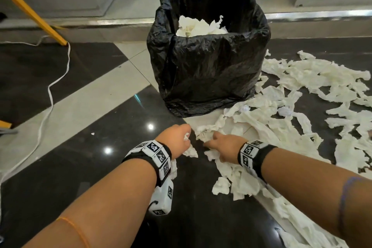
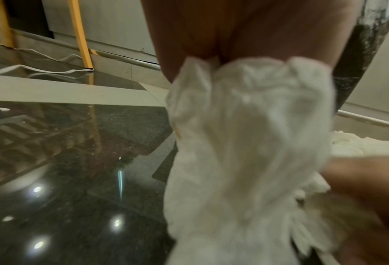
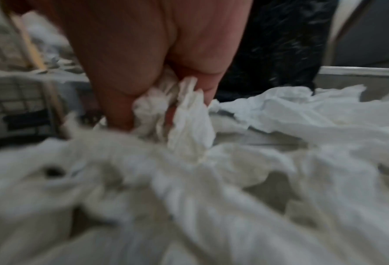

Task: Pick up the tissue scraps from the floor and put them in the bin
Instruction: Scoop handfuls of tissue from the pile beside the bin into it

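Observation:
White tissue scraps (image 1: 302, 94) lie strewn over the floor to the right of and in front of a bin lined with a black bag (image 1: 207, 62); more tissue (image 1: 199, 27) sits inside it. My left hand (image 1: 178, 138) is low in front of the bin and grips a bunch of tissue (image 2: 245, 143) that hangs down from its curled fingers. My right hand (image 1: 219, 143) is beside it, down in the pile, with its fingers closed round a wad of tissue (image 3: 177, 111).
A white cable (image 1: 50, 94) runs across the dark polished floor at the left, past a yellow metal leg (image 1: 36, 14). A metal threshold strip (image 1: 314, 14) and a wall stand behind the bin.

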`<control>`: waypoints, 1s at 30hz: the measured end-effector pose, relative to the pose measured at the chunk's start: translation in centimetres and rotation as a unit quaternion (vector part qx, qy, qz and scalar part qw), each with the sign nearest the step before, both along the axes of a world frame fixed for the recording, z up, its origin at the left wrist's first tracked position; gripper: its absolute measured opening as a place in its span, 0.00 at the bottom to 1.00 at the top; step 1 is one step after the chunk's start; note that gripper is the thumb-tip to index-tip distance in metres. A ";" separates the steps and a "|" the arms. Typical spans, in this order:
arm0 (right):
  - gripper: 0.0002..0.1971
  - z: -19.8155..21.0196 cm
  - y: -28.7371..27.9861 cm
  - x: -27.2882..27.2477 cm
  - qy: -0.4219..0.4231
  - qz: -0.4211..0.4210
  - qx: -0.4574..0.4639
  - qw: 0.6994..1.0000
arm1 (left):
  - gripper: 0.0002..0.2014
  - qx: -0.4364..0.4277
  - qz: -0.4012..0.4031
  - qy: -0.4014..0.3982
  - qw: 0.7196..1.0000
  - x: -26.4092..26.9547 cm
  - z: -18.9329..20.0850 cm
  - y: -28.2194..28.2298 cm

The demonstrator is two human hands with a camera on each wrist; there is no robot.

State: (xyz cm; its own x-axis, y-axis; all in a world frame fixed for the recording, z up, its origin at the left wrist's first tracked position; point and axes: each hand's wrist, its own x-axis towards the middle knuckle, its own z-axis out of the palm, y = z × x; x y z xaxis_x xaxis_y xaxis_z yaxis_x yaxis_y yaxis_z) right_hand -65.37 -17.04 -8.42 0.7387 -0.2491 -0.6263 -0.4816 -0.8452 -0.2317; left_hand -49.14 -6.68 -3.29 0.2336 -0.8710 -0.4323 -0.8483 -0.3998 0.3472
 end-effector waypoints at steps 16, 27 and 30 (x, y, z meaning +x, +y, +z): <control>0.33 -1.7 -5.5 0.9 0.057 -0.155 -0.044 0.985 | 0.04 -0.019 0.060 0.049 0.997 0.4 0.3 1.4; 0.10 2.3 -6.2 -1.0 -0.089 -0.221 -0.075 0.968 | 0.05 0.029 -0.022 0.109 0.993 1.6 8.6 -5.0; 0.07 6.0 -7.5 -2.0 -0.110 -0.269 -0.082 0.953 | 0.08 0.036 -0.060 0.140 0.988 2.1 14.3 -8.7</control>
State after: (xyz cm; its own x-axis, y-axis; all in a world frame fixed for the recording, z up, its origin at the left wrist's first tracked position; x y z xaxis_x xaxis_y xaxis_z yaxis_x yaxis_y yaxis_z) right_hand -67.35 -24.50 -2.40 0.5855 -0.7105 -0.3903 -0.8105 -0.5236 -0.2628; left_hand -47.09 -15.35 11.05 -0.0062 -0.8494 -0.5278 -0.7655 -0.3356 0.5490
